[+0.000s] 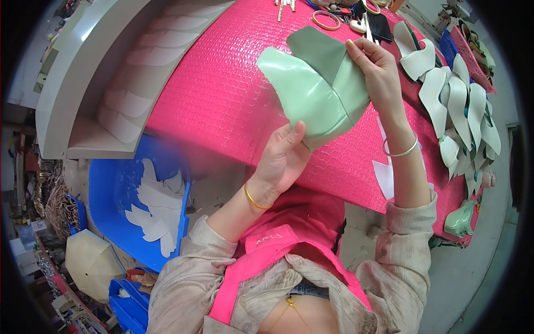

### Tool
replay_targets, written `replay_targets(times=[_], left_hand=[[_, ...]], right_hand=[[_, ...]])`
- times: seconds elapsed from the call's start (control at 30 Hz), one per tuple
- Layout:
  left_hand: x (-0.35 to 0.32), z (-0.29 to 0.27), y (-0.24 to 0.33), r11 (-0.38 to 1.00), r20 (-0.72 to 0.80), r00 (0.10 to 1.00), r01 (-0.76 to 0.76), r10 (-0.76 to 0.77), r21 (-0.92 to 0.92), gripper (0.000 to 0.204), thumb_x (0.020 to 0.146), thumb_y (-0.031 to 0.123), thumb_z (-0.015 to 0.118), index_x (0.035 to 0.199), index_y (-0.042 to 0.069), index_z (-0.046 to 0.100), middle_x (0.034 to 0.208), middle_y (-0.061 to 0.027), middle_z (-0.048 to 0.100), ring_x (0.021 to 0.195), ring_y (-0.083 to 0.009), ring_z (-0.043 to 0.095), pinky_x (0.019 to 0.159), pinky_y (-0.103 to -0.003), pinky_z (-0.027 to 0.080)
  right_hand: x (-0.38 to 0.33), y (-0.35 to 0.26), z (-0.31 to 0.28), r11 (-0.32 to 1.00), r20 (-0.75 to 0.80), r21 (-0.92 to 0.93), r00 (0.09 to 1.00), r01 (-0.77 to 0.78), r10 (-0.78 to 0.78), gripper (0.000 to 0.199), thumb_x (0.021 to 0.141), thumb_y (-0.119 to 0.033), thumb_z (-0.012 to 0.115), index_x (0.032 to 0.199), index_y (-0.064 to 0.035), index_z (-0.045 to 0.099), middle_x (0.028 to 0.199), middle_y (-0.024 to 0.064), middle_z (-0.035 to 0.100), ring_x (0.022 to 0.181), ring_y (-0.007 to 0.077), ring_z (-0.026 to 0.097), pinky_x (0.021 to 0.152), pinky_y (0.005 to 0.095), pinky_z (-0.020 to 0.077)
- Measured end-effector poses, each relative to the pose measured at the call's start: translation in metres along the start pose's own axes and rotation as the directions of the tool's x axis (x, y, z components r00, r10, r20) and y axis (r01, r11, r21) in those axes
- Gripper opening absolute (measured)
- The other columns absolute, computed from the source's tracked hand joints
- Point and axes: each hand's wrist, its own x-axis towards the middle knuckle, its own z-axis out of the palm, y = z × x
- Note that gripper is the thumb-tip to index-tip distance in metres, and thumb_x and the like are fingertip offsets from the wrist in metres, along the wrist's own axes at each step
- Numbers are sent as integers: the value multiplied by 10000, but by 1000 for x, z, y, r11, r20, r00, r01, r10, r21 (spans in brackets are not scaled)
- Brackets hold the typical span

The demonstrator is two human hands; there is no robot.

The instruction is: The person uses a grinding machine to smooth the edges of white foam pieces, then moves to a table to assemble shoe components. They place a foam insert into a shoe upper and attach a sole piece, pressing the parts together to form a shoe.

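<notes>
A glossy pale green shoe upper (308,97) is held up over the pink table by both hands. It has a duller, darker green flap (320,50) at its far side, and a seam runs between its panels. My left hand (283,158) grips the near lower edge, thumb on top and fingers underneath, partly hidden. At the far right edge my right hand (376,69) pinches the upper between thumb and fingers.
A pink textured cover (222,83) lies over the table. Stacked white and green shoe pieces (459,106) line its right side; scissors (368,28) and tape rings (326,20) lie at the back. Left are a grey shelf unit (69,111) and a blue bin (105,189) with white scraps.
</notes>
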Motion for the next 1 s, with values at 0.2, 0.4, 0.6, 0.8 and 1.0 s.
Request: replay_targets(times=[0.2,0.4,0.6,0.8,1.0], left_hand=[[-27,-27,-3,982,-10,983,180,-181,-55,467,866,361,429,1247,100,360,1202,-54,475,1131,-220,417,991,-404,268],[-7,-65,1,970,-376,925,135,-50,204,340,861,205,474,1167,79,400,1008,-86,549,890,-202,557,778,-364,458],[-58,-62,43,449,-372,925,363,-72,816,189,804,85,555,973,2,543,825,-91,604,668,-139,594,519,-223,468],[-37,-16,62,586,-82,992,8,100,810,263,873,137,444,1042,-48,524,857,-128,610,776,-148,578,689,-259,437],[32,60,9,313,412,849,-511,331,801,609,910,225,332,1322,-31,-37,1398,-184,13,1301,-255,-7,1042,-318,51]], right_hand=[[-4,-16,6,991,334,-123,942,57,-12,215,804,-210,583,827,4,596,635,-16,512,601,39,443,544,211,381],[-14,-33,-3,586,761,-445,631,677,-150,232,749,-165,563,951,-54,591,719,108,543,680,294,532,612,381,427],[-49,-11,-34,716,670,-457,734,527,-113,382,783,-193,531,1152,-94,507,1130,128,517,1044,290,484,901,361,371],[-63,-11,-35,476,400,783,910,-400,106,681,878,-514,140,1307,9,215,1307,207,306,1225,300,297,1001,377,251],[-72,-51,62,953,-114,259,985,154,-128,718,860,-562,152,1344,-31,127,1360,141,229,1241,233,251,1009,283,172]])
